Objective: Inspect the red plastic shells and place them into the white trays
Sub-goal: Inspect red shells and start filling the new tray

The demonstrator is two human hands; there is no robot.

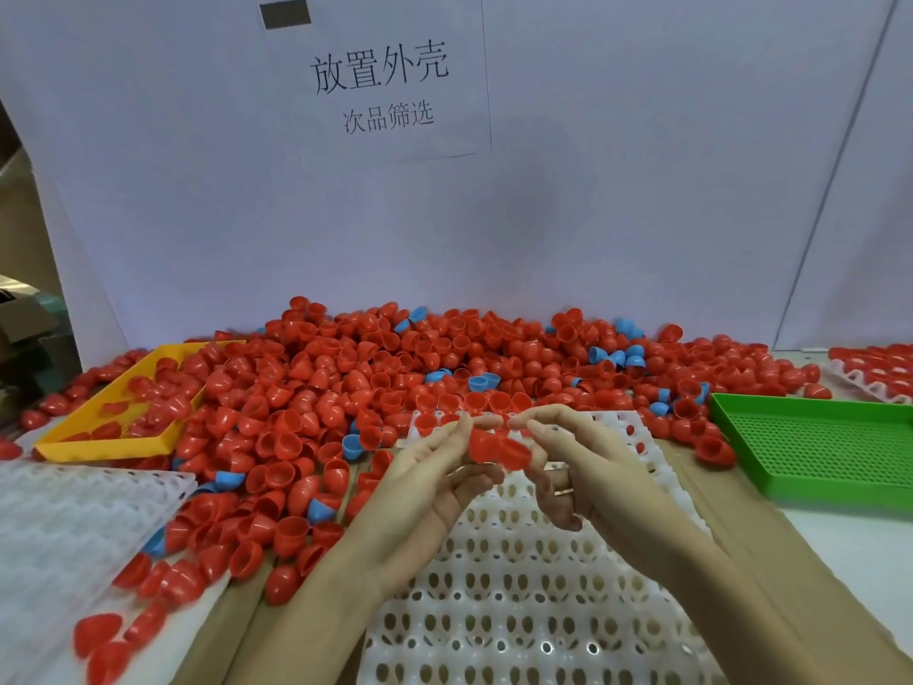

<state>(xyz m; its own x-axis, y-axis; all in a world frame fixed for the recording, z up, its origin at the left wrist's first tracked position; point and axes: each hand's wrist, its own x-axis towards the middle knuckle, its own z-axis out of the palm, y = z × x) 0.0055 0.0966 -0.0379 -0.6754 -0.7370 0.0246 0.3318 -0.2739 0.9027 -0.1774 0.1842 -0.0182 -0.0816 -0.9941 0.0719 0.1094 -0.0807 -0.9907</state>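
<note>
A big heap of red plastic shells [346, 388], with a few blue ones mixed in, covers the back and left of the table. In front of me lies a white tray [518, 585] with rows of holes; several red shells sit along its far edge. Above that tray my left hand [435, 482] and my right hand [583, 467] meet, and both hold red shells [499, 449] between their fingertips. The shells lie on their side, open ends to the right. I cannot tell if it is one shell or two nested.
A yellow tray [89, 437] with some red shells stands at the left. A green perforated tray [815, 447] stands at the right. Another white tray [74, 536] lies at the near left, and one holding red shells [874, 373] at the far right. A white board with a paper sign stands behind.
</note>
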